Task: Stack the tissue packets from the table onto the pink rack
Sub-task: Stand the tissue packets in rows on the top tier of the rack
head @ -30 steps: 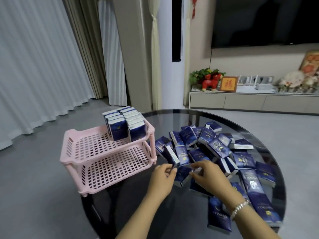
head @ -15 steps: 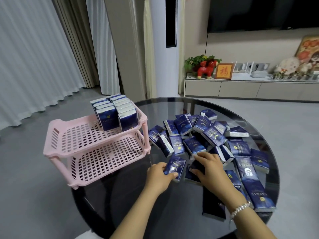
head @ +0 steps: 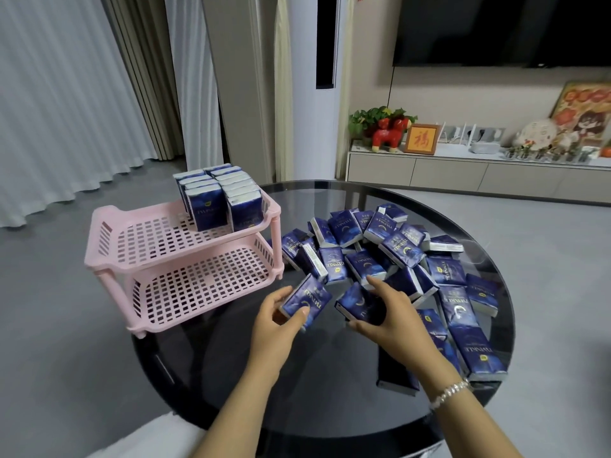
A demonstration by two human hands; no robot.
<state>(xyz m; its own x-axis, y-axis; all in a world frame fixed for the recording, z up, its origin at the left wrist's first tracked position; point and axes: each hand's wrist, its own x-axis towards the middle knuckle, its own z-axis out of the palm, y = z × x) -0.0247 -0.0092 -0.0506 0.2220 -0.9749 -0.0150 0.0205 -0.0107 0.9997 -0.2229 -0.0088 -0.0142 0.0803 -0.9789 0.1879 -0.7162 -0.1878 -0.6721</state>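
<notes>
I count one pink rack [head: 109, 246] with two tiers. On its top tier stand two rows of tissue packets [head: 220, 196], roughly five in the left row and six in the right, though the back ones are hard to separate. The loose heap [head: 390, 249] on the one round glass counter [head: 330, 385] holds about thirty more; overlaps prevent an exact count. I hold two packets, one in my left hand [head: 274, 320] and one under my right hand [head: 393, 312]

Left hand [head: 276, 320] lifted blue packet [head: 306, 300] off table; right hand [head: 388, 312] now grips second packet [head: 358, 304].
</notes>
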